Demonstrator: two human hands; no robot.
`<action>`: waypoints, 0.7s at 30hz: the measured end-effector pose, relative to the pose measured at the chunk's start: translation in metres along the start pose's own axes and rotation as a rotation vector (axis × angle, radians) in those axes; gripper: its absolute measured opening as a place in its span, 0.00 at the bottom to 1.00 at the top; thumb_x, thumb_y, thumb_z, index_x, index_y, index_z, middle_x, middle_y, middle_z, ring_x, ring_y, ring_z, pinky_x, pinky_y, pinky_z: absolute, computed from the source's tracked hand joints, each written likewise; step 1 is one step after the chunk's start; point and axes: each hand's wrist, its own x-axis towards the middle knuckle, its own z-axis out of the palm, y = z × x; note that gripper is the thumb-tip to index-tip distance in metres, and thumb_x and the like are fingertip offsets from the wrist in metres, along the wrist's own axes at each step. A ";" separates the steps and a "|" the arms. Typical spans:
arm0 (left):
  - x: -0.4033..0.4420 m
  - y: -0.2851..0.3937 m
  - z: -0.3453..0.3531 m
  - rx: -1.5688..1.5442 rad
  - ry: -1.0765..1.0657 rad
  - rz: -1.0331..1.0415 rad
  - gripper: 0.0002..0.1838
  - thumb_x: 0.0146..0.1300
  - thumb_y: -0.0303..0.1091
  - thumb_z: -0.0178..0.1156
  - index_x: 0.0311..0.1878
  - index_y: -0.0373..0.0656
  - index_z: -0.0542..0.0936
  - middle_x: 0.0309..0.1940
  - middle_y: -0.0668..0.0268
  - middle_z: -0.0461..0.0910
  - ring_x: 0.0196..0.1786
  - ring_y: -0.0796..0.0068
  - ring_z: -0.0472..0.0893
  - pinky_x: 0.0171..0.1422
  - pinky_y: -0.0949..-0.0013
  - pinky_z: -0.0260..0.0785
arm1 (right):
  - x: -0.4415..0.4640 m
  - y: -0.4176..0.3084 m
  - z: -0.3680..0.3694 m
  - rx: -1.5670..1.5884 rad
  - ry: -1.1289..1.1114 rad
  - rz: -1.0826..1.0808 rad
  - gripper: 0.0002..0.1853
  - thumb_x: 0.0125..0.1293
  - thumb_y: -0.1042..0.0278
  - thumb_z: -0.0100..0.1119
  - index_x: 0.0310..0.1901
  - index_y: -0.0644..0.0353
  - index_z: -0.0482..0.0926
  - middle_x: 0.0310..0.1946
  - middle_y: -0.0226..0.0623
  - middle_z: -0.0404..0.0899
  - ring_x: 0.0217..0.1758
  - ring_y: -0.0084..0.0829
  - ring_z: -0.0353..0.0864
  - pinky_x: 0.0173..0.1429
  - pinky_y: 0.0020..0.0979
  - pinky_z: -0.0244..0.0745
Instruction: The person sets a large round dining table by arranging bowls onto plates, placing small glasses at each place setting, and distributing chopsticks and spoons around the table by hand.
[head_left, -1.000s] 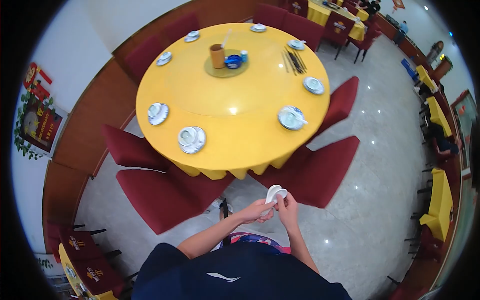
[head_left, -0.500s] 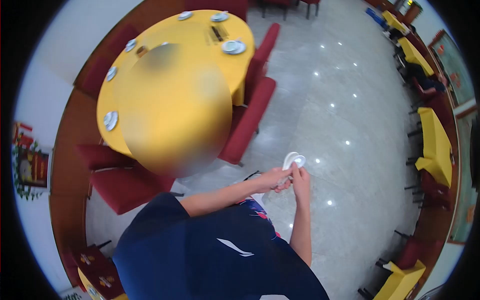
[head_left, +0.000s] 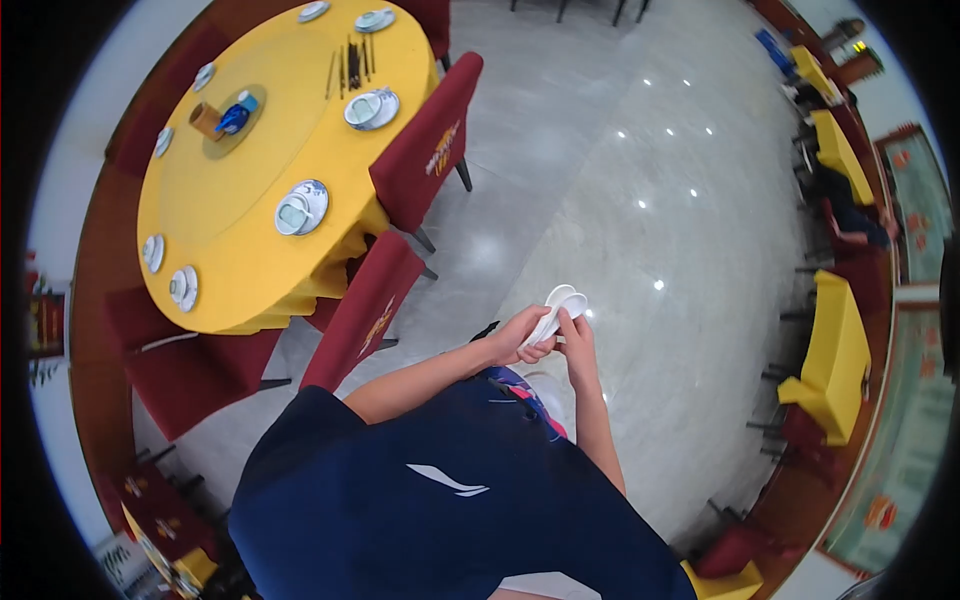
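White soup spoons [head_left: 572, 302], at least two of them stacked, are between my hands in front of my body, above the grey floor. My left hand [head_left: 520, 334] wraps round their handles, with the bowls of the spoons pointing up and away from me. On the other side, my right hand [head_left: 578, 340] pinches the near spoon with thumb and finger, close to its bowl. My fingers partly hide the handles, so I cannot tell the exact number of spoons.
Left of me, a round table with a yellow cloth [head_left: 330, 255] bears place settings [head_left: 301, 208], chopsticks [head_left: 354, 65] and a brown cup [head_left: 207, 121]. Red chairs [head_left: 425, 150] stand around it. Along the right wall are yellow-covered tables [head_left: 835, 350] and a person in dark clothes [head_left: 850, 205].
My view has shifted, so the round table sits farther left and shows sharply. The spoons' bowls now appear more fanned apart in my hands.
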 end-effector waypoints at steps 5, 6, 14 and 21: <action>0.085 0.078 -0.006 0.116 -0.004 -0.039 0.34 0.70 0.65 0.31 0.21 0.46 0.67 0.15 0.75 0.61 0.12 0.86 0.56 0.13 0.80 0.45 | 0.108 -0.035 -0.033 0.117 -0.050 0.027 0.18 0.73 0.56 0.55 0.52 0.63 0.77 0.39 0.32 0.79 0.38 0.22 0.80 0.36 0.26 0.78; 0.100 0.098 -0.006 0.141 0.017 -0.053 0.34 0.70 0.66 0.31 0.21 0.47 0.67 0.15 0.76 0.61 0.12 0.86 0.55 0.13 0.80 0.45 | 0.133 -0.042 -0.037 0.118 -0.062 0.004 0.17 0.73 0.57 0.55 0.51 0.63 0.77 0.37 0.31 0.80 0.37 0.21 0.80 0.34 0.25 0.78; 0.291 0.284 -0.018 0.331 0.370 0.103 0.25 0.76 0.54 0.41 0.31 0.42 0.70 0.16 0.71 0.64 0.14 0.86 0.57 0.15 0.78 0.47 | 0.393 -0.155 -0.104 -0.075 -0.222 0.057 0.14 0.70 0.63 0.60 0.47 0.66 0.81 0.38 0.37 0.84 0.39 0.25 0.84 0.35 0.25 0.79; 0.385 0.494 -0.009 0.311 0.461 0.317 0.22 0.77 0.52 0.41 0.48 0.40 0.72 0.20 0.68 0.73 0.15 0.85 0.61 0.17 0.77 0.51 | 0.604 -0.334 -0.076 -0.195 -0.402 0.096 0.13 0.65 0.64 0.66 0.43 0.67 0.84 0.36 0.37 0.84 0.37 0.25 0.84 0.37 0.25 0.83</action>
